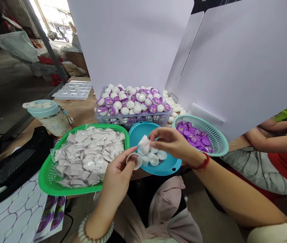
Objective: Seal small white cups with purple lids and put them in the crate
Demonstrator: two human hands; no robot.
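Observation:
My left hand (119, 172) grips a small clear plastic cup (136, 161) by its rim, its round mouth turned up. A small white packet (144, 143) is pinched between the fingertips of my right hand (171, 143), a little above and right of the cup. Below both hands lies a blue basin (166, 169) with several white cups (153, 159) in it. To the left, a green basket (43, 180) is heaped with white packets (90, 153) in clear wrapping. A pale green basket (220, 140) on the right holds purple round lids (194, 135).
A lilac crate (133, 119) full of white cups with purple lids stands behind the basin, before white panels (130, 44). A tumbler (48, 116) and printed sheets (14, 209) are at the left. Another person's arm (267, 138) shows at the right edge.

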